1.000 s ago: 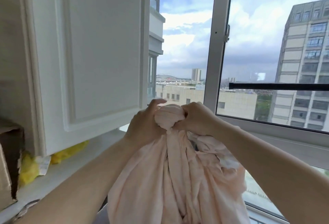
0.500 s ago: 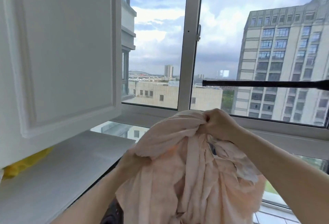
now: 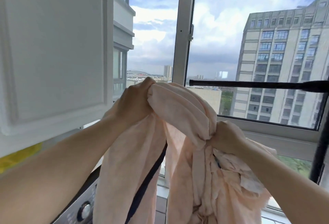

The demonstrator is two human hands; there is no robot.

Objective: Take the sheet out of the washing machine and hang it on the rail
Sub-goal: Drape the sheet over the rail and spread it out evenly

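At far left, a white cabinet door, with something yellow under its lower edge. Lower down, a washer panel with a knob. At centre, left hand clenched on a bunched fold of the pink sheet, raised before the window. Farther right and lower, right hand clenched on the same sheet, folds hanging below both. Behind, right, a black rail, apart from the sheet.

Single head view, facing window, close
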